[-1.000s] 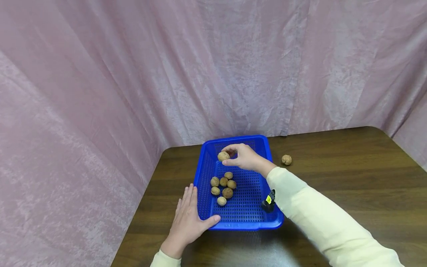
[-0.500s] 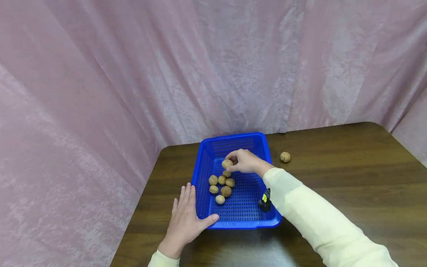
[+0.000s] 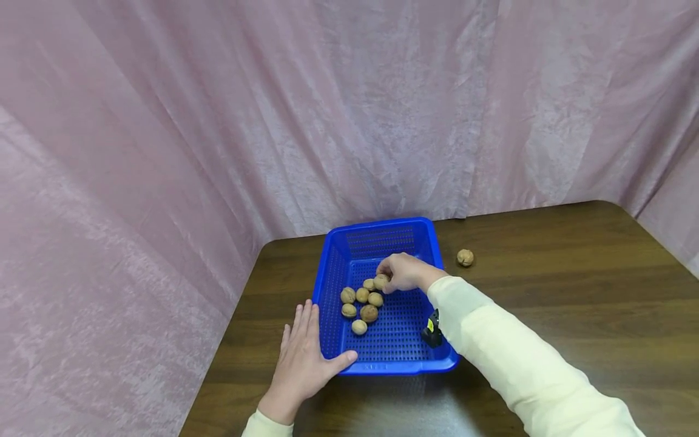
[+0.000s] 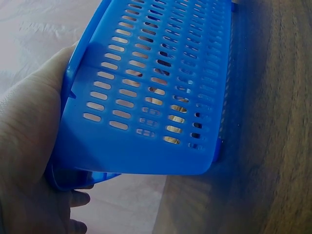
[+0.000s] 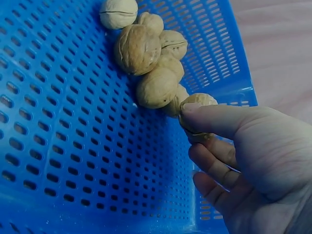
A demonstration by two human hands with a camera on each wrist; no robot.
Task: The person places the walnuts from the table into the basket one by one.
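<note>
My right hand (image 3: 405, 272) pinches a walnut (image 3: 381, 281) between thumb and fingers, low inside the blue plastic basket (image 3: 393, 366). In the right wrist view this walnut (image 5: 196, 114) is at the edge of a cluster of several walnuts (image 5: 157, 87) on the perforated floor. Whether it touches the floor cannot be told. My left hand (image 3: 302, 362) rests on the basket's near left corner, fingers straight along the left rim and thumb over the front rim. In the left wrist view the basket wall (image 4: 126, 151) shows beside that hand, walnuts glimpsed through its slots.
One more walnut (image 3: 465, 258) lies on the brown wooden table (image 3: 551, 285), right of the basket. Behind the table hangs a pink curtain (image 3: 382, 109). A small black device (image 3: 432, 331) is at the right sleeve's cuff, over the basket's right side.
My right hand has brought its walnut down and to the right, from above the basket's far part to beside the cluster. My left hand keeps its place on the corner.
</note>
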